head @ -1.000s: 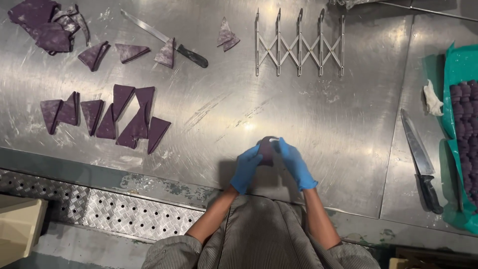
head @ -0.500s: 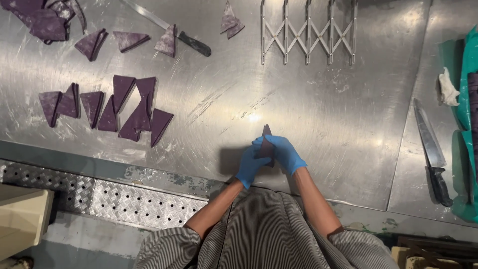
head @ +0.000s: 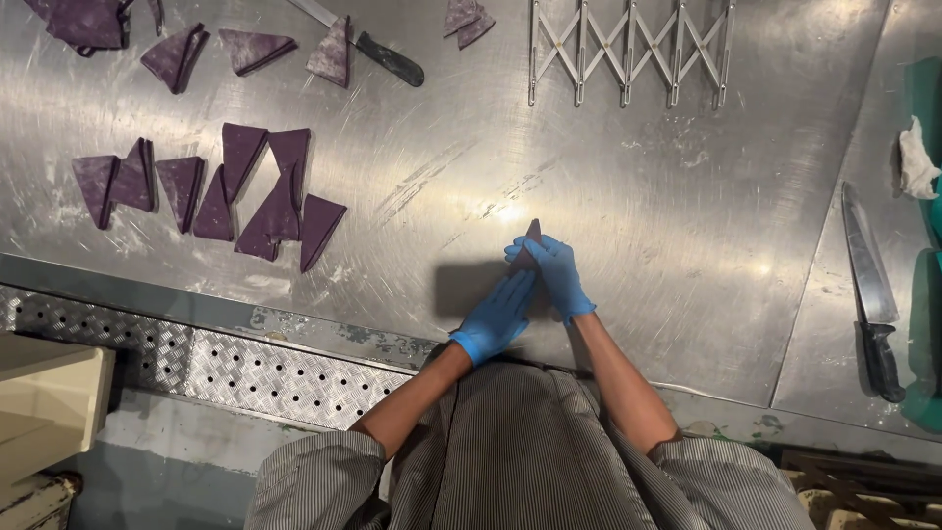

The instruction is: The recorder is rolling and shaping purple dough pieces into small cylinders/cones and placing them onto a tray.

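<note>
Both hands wear blue gloves and meet over the steel table near its front edge. A small purple dough piece (head: pixel 531 238) pokes out between them, only its tip showing. My right hand (head: pixel 552 273) wraps over it from the right. My left hand (head: pixel 497 314) presses against it from below with the fingers laid flat. To the far left lie several purple dough triangles (head: pixel 265 191) in a loose row.
More purple triangles (head: pixel 255 49) and a black-handled knife (head: pixel 388 57) lie at the back left. An expandable multi-wheel cutter (head: pixel 628 49) rests at the back. A second knife (head: pixel 868 294) lies at the right beside a white cloth (head: pixel 917 162) and a teal tray (head: pixel 927 324).
My hands have closed tighter on the dough piece and shifted slightly. The view has moved so the table items sit higher in the frame.
</note>
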